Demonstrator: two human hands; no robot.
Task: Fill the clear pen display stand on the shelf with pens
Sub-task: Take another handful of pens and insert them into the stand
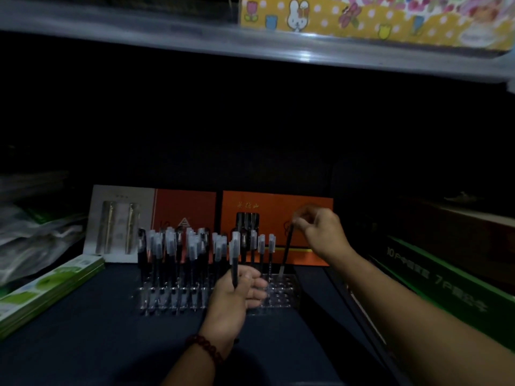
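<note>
Clear pen display stand (pixel 284 291): a low, glossy acrylic block drilled with rows of round holes, sitting on the dark blue shelf surface (pixel 83 330) at the middle of the view. Its left two-thirds hold upright pens (pixel 172 252), slim black barrels with frosted translucent caps, packed close.

At 9 o'clock lies a flat stack of green booklets (pixel 50 285) with smooth printed covers, and crumpled plastic bags (pixel 33 235) above it. At 10 o'clock of the stand, a white card (pixel 119 224) with two gold pens stands upright behind it. Beside the card, an orange box (pixel 278 207) runs along the back.

The left hand (pixel 237 291), a dark red bead bracelet (pixel 204 348) on its wrist, hovers in front of the stand's middle, fingers curled round a black pen (pixel 235 257) held upright, cap uppermost.

The right hand (pixel 320 227), at 2 o'clock of the stand, pinches the top of a second pen (pixel 287 246) between thumb and fingertips. That pen slants down, its pale lower end at the stand's open right-hand holes; whether it is seated I cannot tell.

At 3 o'clock sits a long green carton (pixel 446 285).
</note>
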